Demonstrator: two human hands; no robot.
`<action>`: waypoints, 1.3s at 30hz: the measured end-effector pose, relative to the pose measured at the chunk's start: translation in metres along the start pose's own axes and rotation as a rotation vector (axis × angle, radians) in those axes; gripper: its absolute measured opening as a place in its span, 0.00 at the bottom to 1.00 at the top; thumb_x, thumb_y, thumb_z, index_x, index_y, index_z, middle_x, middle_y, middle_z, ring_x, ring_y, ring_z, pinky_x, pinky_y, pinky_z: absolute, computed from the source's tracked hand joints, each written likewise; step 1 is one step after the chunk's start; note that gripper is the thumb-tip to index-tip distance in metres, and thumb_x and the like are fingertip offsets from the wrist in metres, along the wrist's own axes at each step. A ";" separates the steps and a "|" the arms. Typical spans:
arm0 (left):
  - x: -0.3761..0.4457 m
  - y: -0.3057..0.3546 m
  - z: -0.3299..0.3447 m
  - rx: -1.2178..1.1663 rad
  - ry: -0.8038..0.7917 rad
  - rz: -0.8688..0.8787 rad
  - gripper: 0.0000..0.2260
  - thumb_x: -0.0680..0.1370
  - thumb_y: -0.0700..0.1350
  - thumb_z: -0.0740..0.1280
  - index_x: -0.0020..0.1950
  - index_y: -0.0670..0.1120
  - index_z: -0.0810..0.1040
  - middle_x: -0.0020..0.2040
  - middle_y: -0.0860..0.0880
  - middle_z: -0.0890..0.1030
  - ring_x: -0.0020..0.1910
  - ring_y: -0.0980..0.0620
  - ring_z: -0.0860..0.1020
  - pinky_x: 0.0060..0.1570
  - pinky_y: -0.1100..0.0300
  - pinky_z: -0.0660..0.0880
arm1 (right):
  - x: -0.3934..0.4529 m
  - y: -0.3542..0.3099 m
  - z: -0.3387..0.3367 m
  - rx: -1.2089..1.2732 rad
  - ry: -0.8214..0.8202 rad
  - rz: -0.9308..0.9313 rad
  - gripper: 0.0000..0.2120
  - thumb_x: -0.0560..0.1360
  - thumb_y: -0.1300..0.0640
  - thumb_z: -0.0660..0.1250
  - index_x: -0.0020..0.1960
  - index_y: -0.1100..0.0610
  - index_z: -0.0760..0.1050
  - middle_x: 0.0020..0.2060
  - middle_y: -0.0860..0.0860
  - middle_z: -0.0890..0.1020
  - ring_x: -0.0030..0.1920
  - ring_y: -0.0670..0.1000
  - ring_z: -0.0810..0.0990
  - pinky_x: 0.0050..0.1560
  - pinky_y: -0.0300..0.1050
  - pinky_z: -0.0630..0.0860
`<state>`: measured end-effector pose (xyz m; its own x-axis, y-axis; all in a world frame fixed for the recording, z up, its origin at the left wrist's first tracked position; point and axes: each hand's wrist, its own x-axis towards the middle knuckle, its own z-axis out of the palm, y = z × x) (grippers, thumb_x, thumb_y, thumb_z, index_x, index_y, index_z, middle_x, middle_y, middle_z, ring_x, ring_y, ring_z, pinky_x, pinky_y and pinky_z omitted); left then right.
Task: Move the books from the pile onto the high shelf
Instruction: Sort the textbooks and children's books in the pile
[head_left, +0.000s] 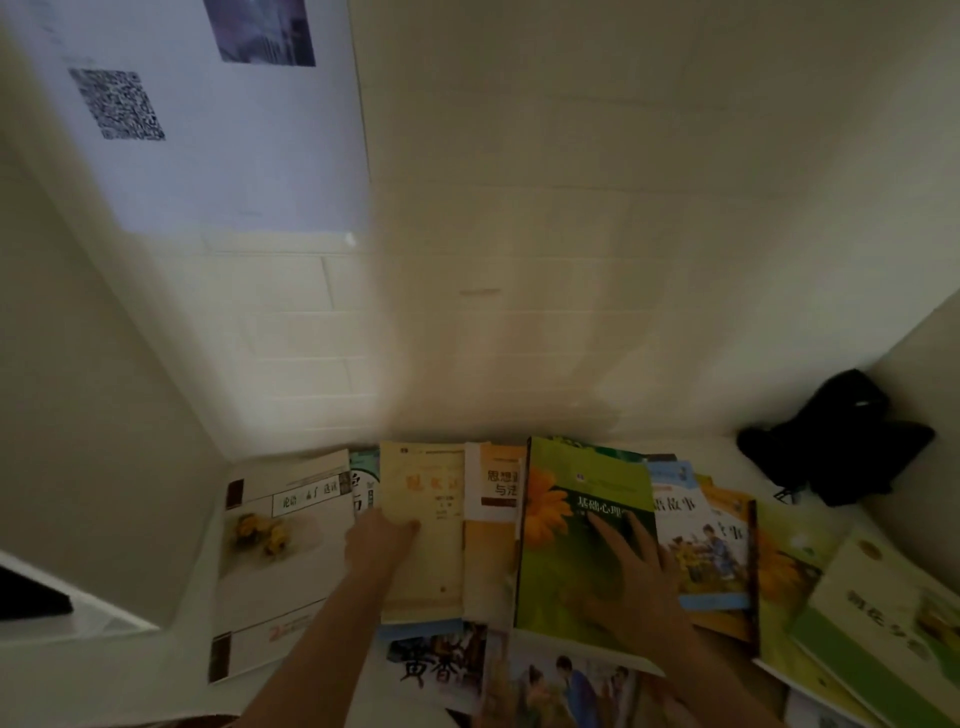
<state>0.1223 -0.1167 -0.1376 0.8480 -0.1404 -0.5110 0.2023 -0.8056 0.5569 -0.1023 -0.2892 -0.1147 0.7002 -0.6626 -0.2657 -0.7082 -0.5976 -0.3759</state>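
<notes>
Several books lie spread flat over a white shelf surface (810, 514) against a white wall. My left hand (382, 535) reaches in from below and holds the left edge of a pale yellow book (431, 561), thumb on its cover. My right hand (631, 556) lies flat with spread fingers on a green book with an orange flower (571, 571). A white book with yellow flowers (275, 561) lies at the far left. An orange and white book (493, 499) sits between the yellow and green ones.
A black bag (836, 441) is slumped in the right corner. More books overlap at the right (717, 551) and along the front (441, 670). A white sheet with a QR code (117, 104) hangs on the wall. A side panel (88, 415) closes the left.
</notes>
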 end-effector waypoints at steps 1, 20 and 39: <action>-0.005 0.004 -0.003 -0.007 -0.005 0.073 0.21 0.77 0.49 0.67 0.64 0.39 0.69 0.59 0.40 0.78 0.56 0.41 0.77 0.54 0.50 0.76 | -0.001 -0.001 0.000 0.017 -0.004 0.005 0.43 0.64 0.30 0.69 0.71 0.32 0.49 0.78 0.50 0.45 0.77 0.56 0.45 0.76 0.59 0.46; -0.110 0.077 0.039 -0.377 -0.202 0.399 0.11 0.79 0.48 0.65 0.60 0.49 0.72 0.58 0.48 0.77 0.54 0.49 0.78 0.55 0.51 0.78 | 0.006 0.021 -0.039 1.145 -0.058 0.673 0.36 0.77 0.34 0.49 0.73 0.59 0.65 0.68 0.62 0.71 0.65 0.64 0.71 0.65 0.58 0.69; -0.079 0.080 0.084 -0.539 -0.588 -0.049 0.32 0.56 0.52 0.83 0.53 0.42 0.75 0.51 0.44 0.82 0.48 0.45 0.81 0.47 0.46 0.81 | 0.010 0.051 -0.043 0.922 -0.223 0.508 0.50 0.49 0.38 0.81 0.67 0.52 0.69 0.55 0.52 0.80 0.51 0.57 0.81 0.50 0.55 0.81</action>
<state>0.0299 -0.2181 -0.1080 0.4647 -0.5136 -0.7213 0.5693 -0.4506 0.6877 -0.1352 -0.3455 -0.0986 0.4099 -0.5844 -0.7003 -0.6450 0.3572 -0.6756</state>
